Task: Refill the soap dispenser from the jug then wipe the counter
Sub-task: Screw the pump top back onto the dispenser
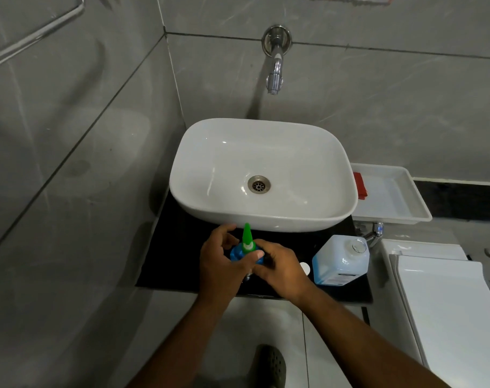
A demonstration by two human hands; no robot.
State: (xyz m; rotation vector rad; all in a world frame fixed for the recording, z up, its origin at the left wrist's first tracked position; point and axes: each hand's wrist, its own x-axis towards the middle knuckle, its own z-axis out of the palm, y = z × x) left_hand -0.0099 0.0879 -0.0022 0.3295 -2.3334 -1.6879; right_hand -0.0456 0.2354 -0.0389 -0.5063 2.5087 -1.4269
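Note:
A blue soap dispenser (236, 253) with a green pump top (247, 238) stands on the black counter (176, 264) in front of the white basin (262, 175). My left hand (218, 264) wraps round the bottle's body from the left. My right hand (280, 267) pinches the base of the green pump top from the right. The clear jug (340, 260) of pale blue liquid stands uncapped on the counter to the right, apart from both hands. Its white cap (305, 267) lies between my right hand and the jug.
A chrome wall tap (276, 65) juts over the basin. At the right, a white tray (392, 194) holds a red cloth (360, 186). A small chrome valve (374, 232) and a white toilet cistern (445, 298) sit at the right. Grey tiled walls close in on the left.

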